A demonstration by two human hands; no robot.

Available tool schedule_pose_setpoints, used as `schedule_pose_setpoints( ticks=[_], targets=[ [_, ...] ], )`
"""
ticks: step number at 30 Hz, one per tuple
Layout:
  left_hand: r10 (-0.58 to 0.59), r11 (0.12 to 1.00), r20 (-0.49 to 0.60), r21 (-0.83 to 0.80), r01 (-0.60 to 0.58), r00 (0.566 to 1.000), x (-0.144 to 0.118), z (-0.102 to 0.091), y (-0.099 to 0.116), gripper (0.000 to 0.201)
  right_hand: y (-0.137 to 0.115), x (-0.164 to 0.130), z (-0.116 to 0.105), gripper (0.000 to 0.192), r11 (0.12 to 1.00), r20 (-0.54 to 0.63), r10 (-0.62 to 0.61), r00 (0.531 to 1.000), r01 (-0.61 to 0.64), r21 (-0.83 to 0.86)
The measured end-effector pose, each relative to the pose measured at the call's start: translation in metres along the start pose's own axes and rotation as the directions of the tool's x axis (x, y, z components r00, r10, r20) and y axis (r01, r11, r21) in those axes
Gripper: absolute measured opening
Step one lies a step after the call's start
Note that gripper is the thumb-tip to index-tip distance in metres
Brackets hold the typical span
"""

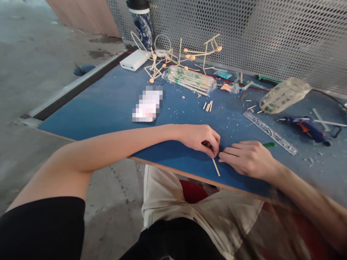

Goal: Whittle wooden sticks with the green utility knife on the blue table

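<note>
Item, one thin, pale wooden stick (216,167): we see it slanting over the blue flat tabletop (94,103), its far end at the fingertips of our bare left hand (204,140), its free end toward the table's near edge. Left grip: closed, thumb and fingers pinched on that stick. Our bare right hand (245,157): just right of the pinch, palm down, fingers curled; we cannot tell whether they hold anything.

Item, one small green object (269,145), partly hidden behind the right hand.

Beyond the grip we count a group of short, pale wooden sticks (208,106) and, farther off, a clear plastic packet of pale sticks with green print (189,79). Behind and beside the packet: spindly pale stick frames with orange blobs at the joints (155,66).

Right of the grip and beyond: a clear plastic ruler (271,131), a dark blue glue gun with orange trigger (309,128), a translucent cylindrical container (286,95) on its side.

Left of the grip and beyond: a pale blurred rectangle (148,104), a white box-shaped power bank (135,59), a dark blue and white tumbler (142,27). Farthest: a grey perforated metal panel (244,36).
</note>
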State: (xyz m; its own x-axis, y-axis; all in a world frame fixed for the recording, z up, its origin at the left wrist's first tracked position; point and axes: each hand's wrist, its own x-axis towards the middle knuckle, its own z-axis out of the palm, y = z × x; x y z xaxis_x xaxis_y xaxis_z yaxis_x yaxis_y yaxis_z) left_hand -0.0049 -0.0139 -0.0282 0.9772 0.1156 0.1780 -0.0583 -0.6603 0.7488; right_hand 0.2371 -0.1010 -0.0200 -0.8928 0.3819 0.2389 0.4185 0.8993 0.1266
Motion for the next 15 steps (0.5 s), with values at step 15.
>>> schedule_pose_setpoints(
  ticks=[15],
  targets=[
    [-0.019,0.999,0.035,0.027,0.018,0.999,0.0,-0.0014,0.0007,0.015,-0.0066,0.0041,0.0043,0.021,0.999,-0.011,0.003,1.0,-0.003,-0.043]
  ],
)
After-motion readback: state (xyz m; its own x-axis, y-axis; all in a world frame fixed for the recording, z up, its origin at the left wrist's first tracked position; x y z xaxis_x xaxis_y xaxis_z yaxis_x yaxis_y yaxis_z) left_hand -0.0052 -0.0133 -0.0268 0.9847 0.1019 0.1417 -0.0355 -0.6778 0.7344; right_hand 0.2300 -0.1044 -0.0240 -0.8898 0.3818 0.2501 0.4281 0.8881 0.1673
